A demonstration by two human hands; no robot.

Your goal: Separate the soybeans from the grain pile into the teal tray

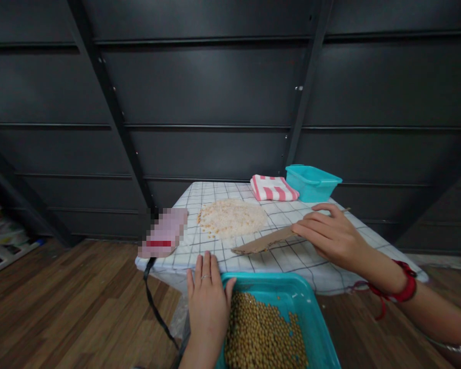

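cardboard strip [263, 242] in right fingers [315, 230], jutting left, perhaps touching cloth [303, 264]

A: Passage?
B: Runs above the grain pile [233, 218]; also between pink item [165, 230], left, and cardboard strip [264, 243], right.
A: Obstructions?
B: Meets left hand [208, 302] at near edge, folded towel [273, 188] and turquoise basket [312, 185] far right, dark wall [207, 87] behind.
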